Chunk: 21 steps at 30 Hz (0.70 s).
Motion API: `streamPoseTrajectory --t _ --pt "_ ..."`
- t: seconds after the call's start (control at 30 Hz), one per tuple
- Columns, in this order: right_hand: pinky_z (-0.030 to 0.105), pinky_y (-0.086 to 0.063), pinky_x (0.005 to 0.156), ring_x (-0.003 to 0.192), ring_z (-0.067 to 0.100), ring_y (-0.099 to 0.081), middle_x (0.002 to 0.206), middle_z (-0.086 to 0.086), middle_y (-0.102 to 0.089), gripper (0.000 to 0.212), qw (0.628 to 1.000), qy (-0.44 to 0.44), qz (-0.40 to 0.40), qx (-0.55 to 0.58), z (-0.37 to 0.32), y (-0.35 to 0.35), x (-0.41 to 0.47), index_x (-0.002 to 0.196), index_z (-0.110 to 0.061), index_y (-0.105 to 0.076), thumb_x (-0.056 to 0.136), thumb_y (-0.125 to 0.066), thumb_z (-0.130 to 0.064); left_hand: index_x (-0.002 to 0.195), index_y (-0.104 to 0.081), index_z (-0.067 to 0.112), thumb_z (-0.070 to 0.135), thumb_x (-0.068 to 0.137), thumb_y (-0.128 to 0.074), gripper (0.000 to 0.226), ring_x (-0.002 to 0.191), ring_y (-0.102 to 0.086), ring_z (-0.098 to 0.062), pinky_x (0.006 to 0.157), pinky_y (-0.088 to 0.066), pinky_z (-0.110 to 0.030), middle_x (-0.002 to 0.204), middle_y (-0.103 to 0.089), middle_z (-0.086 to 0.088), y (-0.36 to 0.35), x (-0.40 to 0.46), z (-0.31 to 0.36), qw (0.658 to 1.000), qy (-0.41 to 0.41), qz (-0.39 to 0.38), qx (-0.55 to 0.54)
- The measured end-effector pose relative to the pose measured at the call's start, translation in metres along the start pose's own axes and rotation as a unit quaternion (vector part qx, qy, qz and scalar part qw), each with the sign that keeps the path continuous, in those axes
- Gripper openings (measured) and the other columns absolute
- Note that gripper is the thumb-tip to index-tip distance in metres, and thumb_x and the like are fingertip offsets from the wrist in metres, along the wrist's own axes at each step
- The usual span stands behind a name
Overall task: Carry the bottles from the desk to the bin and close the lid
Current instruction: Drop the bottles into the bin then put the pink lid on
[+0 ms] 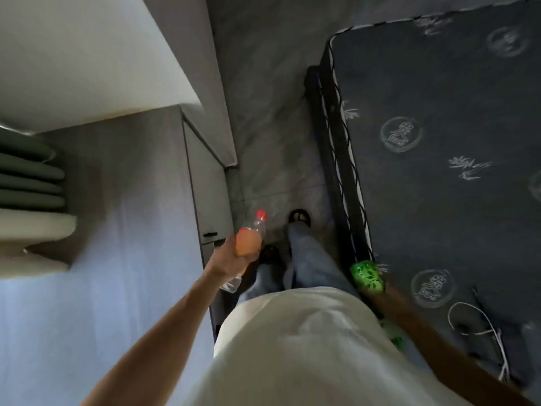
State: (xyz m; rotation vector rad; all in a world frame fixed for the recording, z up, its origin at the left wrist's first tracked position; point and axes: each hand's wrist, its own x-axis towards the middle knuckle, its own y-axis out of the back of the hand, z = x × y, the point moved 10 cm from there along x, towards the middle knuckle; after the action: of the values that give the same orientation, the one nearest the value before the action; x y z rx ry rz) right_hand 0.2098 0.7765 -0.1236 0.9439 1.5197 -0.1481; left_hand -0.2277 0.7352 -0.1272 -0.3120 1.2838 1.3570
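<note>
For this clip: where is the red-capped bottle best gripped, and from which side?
Around its orange-labelled middle, as the left hand does now, wrapping from the desk side. The red-capped bottle is a slim cylinder, tilted with its cap pointing away toward the floor; the label band looks like the widest, straightest part, so fingers close evenly there. The narrow neck and clear base seem to offer less purchase.
</note>
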Motion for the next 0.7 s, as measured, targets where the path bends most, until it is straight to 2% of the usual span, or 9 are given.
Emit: streamPoseTrajectory --t 0.1,0.17,0.23,0.3,0.4,0.47,0.53,0.63,0.7 --pt "0.044 -0.05 0.091 0.099 0.034 -0.064 0.114 0.021 -0.069 0.035 0.999 -0.032 0.03 0.01 -0.01 0.022 0.019 0.116 -0.008 -0.068 0.089 -0.074 -0.03 0.139 -0.04 0.018 0.053 0.081 -0.076 0.077 0.093 -0.065 -0.025 0.08 -0.056 -0.039 0.11 -0.062 -0.004 0.023 0.042 0.05 1.0 -0.024 -0.002 0.001" --pt "0.039 -0.048 0.086 0.091 0.03 -0.062 0.111 0.019 -0.07 0.035 0.999 -0.033 0.021 -0.006 -0.033 0.039 0.037 0.113 -0.011 -0.068 0.09 -0.072 -0.037 0.137 -0.041 0.019 0.053 0.08 -0.076 0.075 0.08 -0.063 -0.014 0.068 -0.051 -0.029 0.098 -0.06 0.004 0.039 0.066 0.075 1.0 -0.027 0.003 -0.011" --pt "0.039 -0.048 0.09 0.1 0.034 -0.064 0.112 0.017 -0.068 0.042 0.999 -0.039 0.01 -0.006 -0.062 0.058 0.06 0.114 -0.012 -0.065 0.087 -0.072 -0.045 0.133 -0.045 0.02 0.051 0.082 -0.076 0.068 0.075 -0.06 -0.006 0.059 -0.044 -0.021 0.089 -0.057 0.011 0.052 0.085 0.093 0.999 -0.024 0.003 -0.023" --pt "0.045 -0.048 0.097 0.11 0.041 -0.063 0.118 0.021 -0.067 0.05 0.999 -0.034 0.024 0.0 -0.099 0.083 0.087 0.121 -0.007 -0.064 0.086 -0.075 -0.041 0.13 -0.047 0.02 0.048 0.083 -0.076 0.062 0.075 -0.061 -0.006 0.058 -0.044 -0.019 0.089 -0.058 0.011 0.063 0.098 0.104 0.999 -0.003 0.005 -0.032" --pt "0.049 -0.053 0.095 0.106 0.039 -0.066 0.116 0.023 -0.069 0.054 1.0 -0.017 0.016 -0.001 -0.168 0.111 0.121 0.122 -0.007 -0.064 0.082 -0.079 -0.04 0.128 -0.049 0.019 0.048 0.082 -0.076 0.06 0.083 -0.062 -0.016 0.069 -0.048 -0.027 0.097 -0.061 0.003 0.076 0.11 0.107 0.998 0.052 0.008 -0.038" --pt "0.041 -0.052 0.089 0.105 0.036 -0.065 0.117 0.019 -0.069 0.056 1.0 0.006 0.013 -0.015 -0.218 0.132 0.141 0.124 -0.011 -0.064 0.081 -0.078 -0.045 0.126 -0.053 0.018 0.049 0.083 -0.076 0.058 0.089 -0.064 -0.022 0.081 -0.054 -0.035 0.101 -0.064 0.0 0.082 0.118 0.108 0.997 0.07 0.005 -0.037" --pt "0.037 -0.048 0.085 0.103 0.032 -0.064 0.119 0.017 -0.069 0.059 0.999 0.039 0.012 -0.034 -0.271 0.149 0.158 0.124 -0.012 -0.065 0.081 -0.076 -0.05 0.128 -0.056 0.016 0.049 0.084 -0.076 0.059 0.092 -0.066 -0.024 0.085 -0.056 -0.037 0.105 -0.068 -0.003 0.088 0.122 0.105 0.996 0.088 0.008 -0.034" --pt "0.045 -0.053 0.095 0.107 0.034 -0.066 0.116 0.013 -0.071 0.063 0.996 0.081 0.016 -0.039 -0.353 0.167 0.179 0.123 -0.016 -0.067 0.076 -0.076 -0.057 0.133 -0.056 0.016 0.053 0.078 -0.08 0.07 0.105 -0.068 -0.031 0.088 -0.053 -0.037 0.118 -0.071 -0.01 0.102 0.127 0.1 0.991 0.128 0.019 -0.045" --pt "0.047 -0.054 0.096 0.105 0.033 -0.067 0.112 0.01 -0.072 0.062 0.993 0.107 0.022 -0.046 -0.403 0.174 0.193 0.12 -0.02 -0.067 0.073 -0.076 -0.06 0.126 -0.063 0.016 0.051 0.076 -0.082 0.064 0.103 -0.07 -0.032 0.091 -0.056 -0.041 0.113 -0.074 -0.01 0.113 0.136 0.1 0.989 0.141 0.018 -0.052"
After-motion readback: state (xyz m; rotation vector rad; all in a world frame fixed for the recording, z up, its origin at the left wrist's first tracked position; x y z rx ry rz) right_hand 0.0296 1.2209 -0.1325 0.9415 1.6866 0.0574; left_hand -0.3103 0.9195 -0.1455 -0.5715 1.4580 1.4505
